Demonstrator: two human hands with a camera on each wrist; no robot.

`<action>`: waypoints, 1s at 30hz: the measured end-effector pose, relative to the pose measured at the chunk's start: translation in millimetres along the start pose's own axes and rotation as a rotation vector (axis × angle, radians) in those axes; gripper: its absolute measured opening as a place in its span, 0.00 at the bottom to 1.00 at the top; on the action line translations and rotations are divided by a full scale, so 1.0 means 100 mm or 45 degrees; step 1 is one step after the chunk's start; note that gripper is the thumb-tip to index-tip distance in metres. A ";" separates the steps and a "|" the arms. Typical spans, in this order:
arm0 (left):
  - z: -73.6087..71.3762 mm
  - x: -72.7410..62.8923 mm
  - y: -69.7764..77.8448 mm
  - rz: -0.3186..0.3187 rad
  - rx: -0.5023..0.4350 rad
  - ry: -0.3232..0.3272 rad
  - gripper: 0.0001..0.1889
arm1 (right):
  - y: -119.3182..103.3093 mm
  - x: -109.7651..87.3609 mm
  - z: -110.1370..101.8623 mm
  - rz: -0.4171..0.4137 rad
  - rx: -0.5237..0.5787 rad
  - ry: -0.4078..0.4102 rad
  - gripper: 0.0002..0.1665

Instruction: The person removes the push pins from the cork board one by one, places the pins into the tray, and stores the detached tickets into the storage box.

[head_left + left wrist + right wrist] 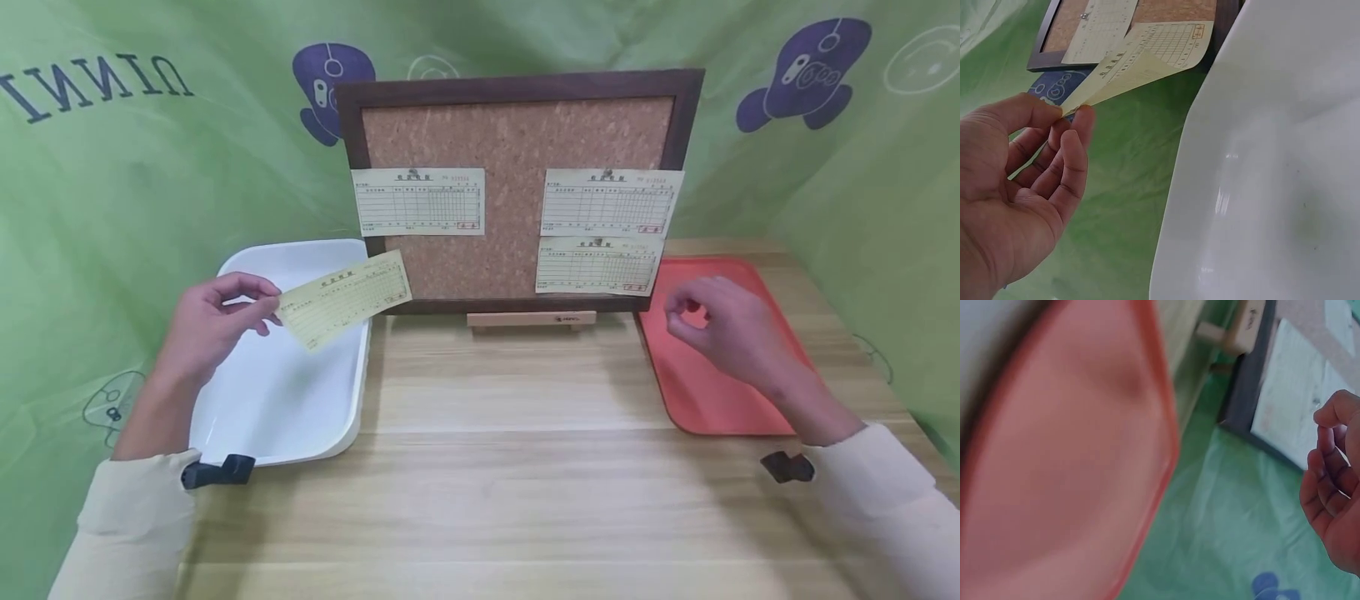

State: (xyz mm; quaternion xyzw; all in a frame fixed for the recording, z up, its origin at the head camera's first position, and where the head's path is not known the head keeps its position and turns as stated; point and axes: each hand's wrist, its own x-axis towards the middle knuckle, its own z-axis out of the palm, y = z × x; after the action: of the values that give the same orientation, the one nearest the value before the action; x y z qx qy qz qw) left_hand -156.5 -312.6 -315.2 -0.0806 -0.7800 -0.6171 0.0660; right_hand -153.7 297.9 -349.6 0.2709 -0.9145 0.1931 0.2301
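In the head view my left hand [217, 325] pinches a pale yellow receipt slip [345, 300] by its left end, between thumb and fingers. The slip is tilted over the white tray's right rim, near the cork board [450, 142]. Its near edge curls up in the left wrist view, where the slip [1147, 62] overlaps the board. My right hand [723, 325] hangs over the red tray with thumb and forefinger tips brought together in a ring. I cannot tell whether something small is pinched there. Beside it, a lower right slip [600, 267] is pinned to the board.
The dark-framed board stands upright on a wooden stand [528, 320]. An upper left slip [420, 202] and an upper right slip [611, 202] are pinned to it. A white tray [277, 400] lies left, a red tray [701, 400] right. Green printed cloth [540, 42] hangs behind.
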 end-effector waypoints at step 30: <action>-0.44 -0.18 -0.39 -0.189 0.500 -0.015 0.11 | 0.41 -0.43 0.02 0.278 -0.074 -0.495 0.07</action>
State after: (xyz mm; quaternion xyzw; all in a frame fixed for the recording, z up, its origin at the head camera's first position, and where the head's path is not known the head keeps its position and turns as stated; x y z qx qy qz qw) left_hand -146.3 -364.9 -345.7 -0.0120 -0.8894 -0.4560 0.0301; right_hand -146.3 346.7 -382.9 0.1957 -0.9707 0.1347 0.0347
